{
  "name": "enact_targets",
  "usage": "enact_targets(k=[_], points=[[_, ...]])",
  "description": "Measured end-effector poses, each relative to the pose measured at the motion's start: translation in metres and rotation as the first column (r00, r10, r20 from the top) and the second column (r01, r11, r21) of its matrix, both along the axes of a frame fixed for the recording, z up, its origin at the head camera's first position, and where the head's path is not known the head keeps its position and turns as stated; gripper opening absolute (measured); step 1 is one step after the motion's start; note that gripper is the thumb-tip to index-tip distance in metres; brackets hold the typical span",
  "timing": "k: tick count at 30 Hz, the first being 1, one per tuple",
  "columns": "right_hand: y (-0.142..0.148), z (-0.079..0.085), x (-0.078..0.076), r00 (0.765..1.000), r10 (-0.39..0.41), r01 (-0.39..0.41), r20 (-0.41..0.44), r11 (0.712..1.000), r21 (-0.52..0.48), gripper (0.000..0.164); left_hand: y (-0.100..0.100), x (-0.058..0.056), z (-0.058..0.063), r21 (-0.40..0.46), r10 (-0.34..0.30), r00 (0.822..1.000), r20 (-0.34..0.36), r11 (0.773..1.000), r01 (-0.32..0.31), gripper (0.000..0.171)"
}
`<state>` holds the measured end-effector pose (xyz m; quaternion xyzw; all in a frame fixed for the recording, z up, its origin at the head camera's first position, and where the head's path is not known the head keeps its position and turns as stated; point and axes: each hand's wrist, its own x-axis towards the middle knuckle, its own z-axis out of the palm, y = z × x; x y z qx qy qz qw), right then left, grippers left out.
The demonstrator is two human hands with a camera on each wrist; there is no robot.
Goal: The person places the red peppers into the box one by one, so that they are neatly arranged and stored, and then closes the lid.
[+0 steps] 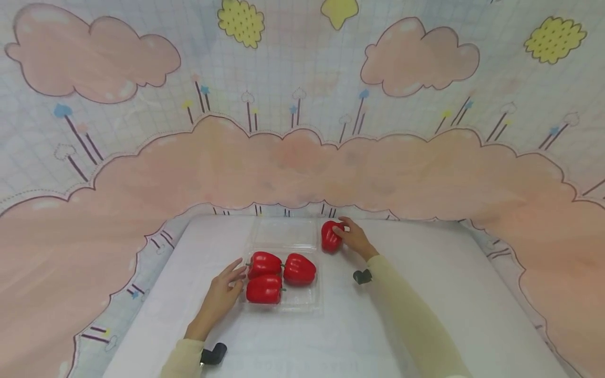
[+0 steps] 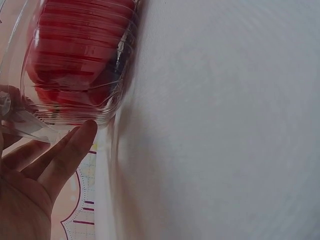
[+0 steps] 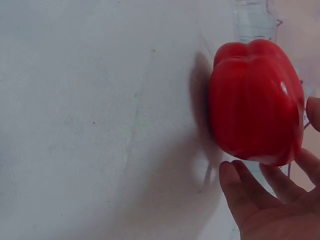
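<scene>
Red bell pepper (image 1: 330, 236) sits on the white table (image 1: 425, 294) just right of the open lid of a clear plastic clamshell tray (image 1: 302, 302), near the table's far edge; the right hand (image 1: 354, 237) grips it from the right side, fingers curled around it, thumb on top. From the right wrist view the same pepper (image 3: 256, 102) rests on the tabletop with the fingers (image 3: 240, 192) wrapped close under and behind it, its shadow falling to the left. Three more red peppers lie inside the tray: one at back left (image 1: 264, 263), one at back right (image 1: 299, 269), one at front left (image 1: 264, 289), all packed touching or nearly so. Left hand (image 1: 222, 296) lies flat on the table at the tray's left edge, fingers straight and spread, fingertips touching the tray wall, holding nothing. Left wrist view shows those fingertips (image 2: 82, 135) against the ribbed clear wall of the tray (image 2: 107, 107) with red pepper blurred behind the plastic. Both sleeves are pale yellow. Backdrop cloth (image 1: 302, 157) with pink clouds hangs behind and around the table.
</scene>
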<state>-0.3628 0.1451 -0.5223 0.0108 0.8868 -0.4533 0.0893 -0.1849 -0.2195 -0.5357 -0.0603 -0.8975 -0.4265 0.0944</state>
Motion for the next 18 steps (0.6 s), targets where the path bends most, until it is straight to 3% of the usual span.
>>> enact_targets(k=[7, 18], points=[[-0.0020, 0.0037, 0.0035, 1.000, 0.010, -0.009, -0.028, 1.000, 0.026, 0.054, -0.0001, -0.0010, 0.0033, -0.003, -0.011, 0.999, -0.039, 1.000, 0.011, 0.040], [0.0022, -0.0020, 0.0097, 0.999, -0.013, 0.014, -0.036, 1.000, 0.023, 0.051, 0.0010, -0.0004, 0.0005, -0.004, 0.010, 1.000, -0.004, 1.000, -0.010, 0.040]])
